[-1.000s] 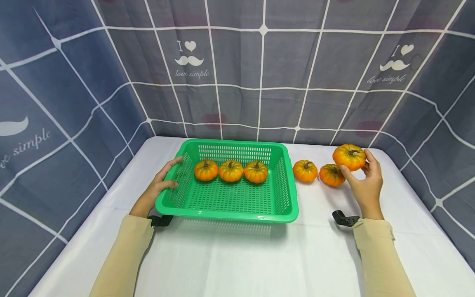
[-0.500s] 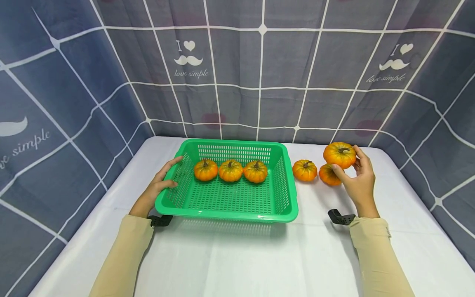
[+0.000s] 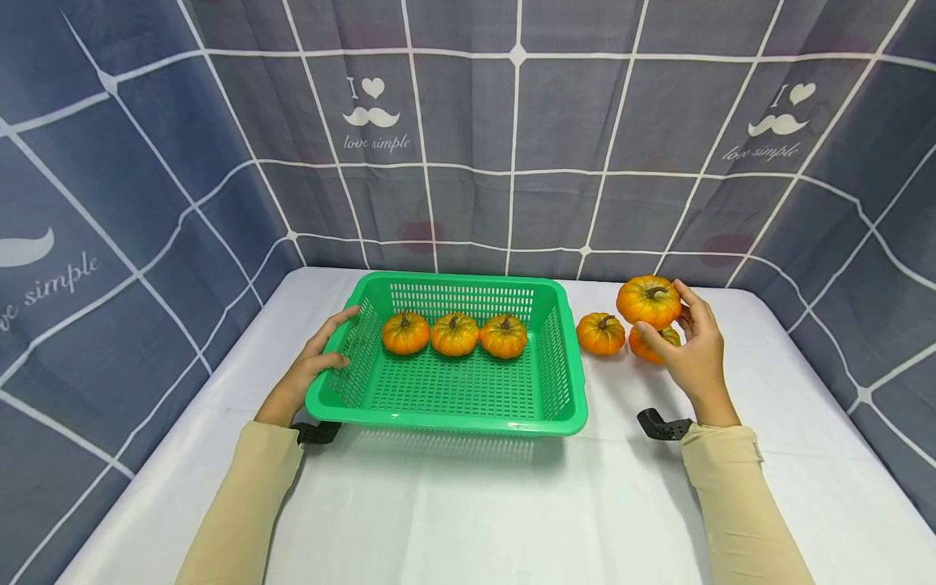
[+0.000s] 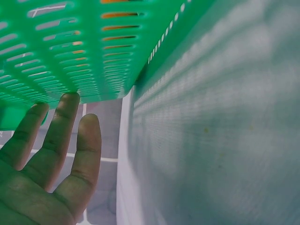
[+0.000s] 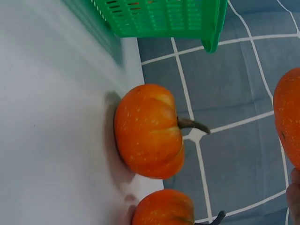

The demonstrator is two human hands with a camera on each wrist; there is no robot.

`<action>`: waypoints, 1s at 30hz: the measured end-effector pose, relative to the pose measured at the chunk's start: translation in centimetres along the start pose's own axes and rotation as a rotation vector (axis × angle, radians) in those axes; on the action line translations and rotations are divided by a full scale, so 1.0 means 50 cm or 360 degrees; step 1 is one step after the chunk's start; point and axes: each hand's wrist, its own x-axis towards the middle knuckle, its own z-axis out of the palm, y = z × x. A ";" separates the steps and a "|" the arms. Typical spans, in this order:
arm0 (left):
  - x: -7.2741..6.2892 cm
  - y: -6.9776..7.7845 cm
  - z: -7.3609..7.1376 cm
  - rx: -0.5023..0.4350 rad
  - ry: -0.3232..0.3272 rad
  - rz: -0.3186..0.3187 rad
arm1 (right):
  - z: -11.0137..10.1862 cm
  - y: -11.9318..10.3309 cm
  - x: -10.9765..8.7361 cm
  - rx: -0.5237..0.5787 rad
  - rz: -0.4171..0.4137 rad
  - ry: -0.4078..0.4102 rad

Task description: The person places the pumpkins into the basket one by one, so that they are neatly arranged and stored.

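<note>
My right hand [image 3: 693,353] grips a small orange pumpkin [image 3: 648,301] between thumb and fingers, raised above the table. In the right wrist view this held pumpkin [image 5: 288,117] shows only partly at the right edge. Below it, partly covered, another pumpkin [image 3: 642,349] lies on the table, with one more pumpkin [image 3: 601,334] to its left. My left hand [image 3: 310,367] holds the left rim of a green plastic basket [image 3: 446,423], thumb over the edge. In the left wrist view, fingers [image 4: 61,126] extend along the outside of the basket. Three pumpkins [image 3: 455,335] sit in a row inside.
A white cloth covers the table [image 3: 453,520]. Behind and at both sides hangs a grey-blue checked curtain [image 3: 468,146]. The basket's right wall stands close beside the nearest loose pumpkin. A black wrist mount [image 3: 663,425] sits at the right wrist.
My right hand has carried its pumpkin left, from beyond the rightmost table pumpkin to above it. The left hand, the basket and the other pumpkins stay where they were.
</note>
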 end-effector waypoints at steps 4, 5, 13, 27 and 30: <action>-0.001 0.002 -0.001 0.0003 0.0003 -0.0006 | 0.008 -0.008 0.001 0.0008 -0.0028 -0.0043; -0.001 0.002 -0.001 0.0005 0.0004 -0.0006 | 0.009 -0.010 0.001 0.0006 -0.0032 -0.0057; -0.002 0.004 0.001 -0.0030 -0.0002 -0.0035 | 0.017 -0.024 -0.001 -0.0041 -0.0058 -0.0200; 0.000 -0.003 0.003 -0.0016 0.0014 -0.0041 | 0.025 -0.063 -0.013 -0.0248 -0.0181 -0.0489; 0.000 -0.003 0.003 -0.0025 0.0011 -0.0046 | 0.025 -0.070 -0.011 -0.0236 -0.0202 -0.0530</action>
